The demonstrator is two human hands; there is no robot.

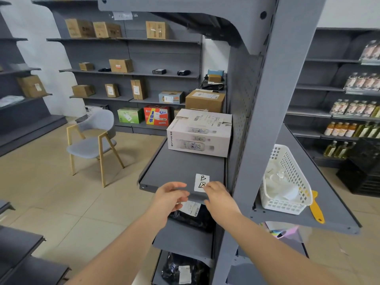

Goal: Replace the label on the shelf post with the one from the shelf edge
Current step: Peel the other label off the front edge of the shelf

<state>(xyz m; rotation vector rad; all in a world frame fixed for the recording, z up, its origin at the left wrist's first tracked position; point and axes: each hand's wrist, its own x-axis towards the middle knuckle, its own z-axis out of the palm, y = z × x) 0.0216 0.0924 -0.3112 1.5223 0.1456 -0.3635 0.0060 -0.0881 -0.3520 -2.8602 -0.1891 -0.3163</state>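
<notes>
A white label (201, 182) with black handwriting lies flat on the grey shelf (181, 167), close to its front edge. My right hand (218, 197) touches the label's near right corner with its fingertips. My left hand (170, 197) hovers at the shelf's front edge just left of the label, fingers apart and curled, holding nothing I can see. The grey shelf post (265, 120) rises directly to the right of the label. No label shows on the post's visible faces.
A white carton of bottles (199, 133) sits further back on the same shelf. Right of the post, a white plastic basket (285, 182) and a yellow scraper (316, 208) lie on the neighbouring shelf. Black parcels (193, 218) fill the shelves below. A grey chair (94, 140) stands left.
</notes>
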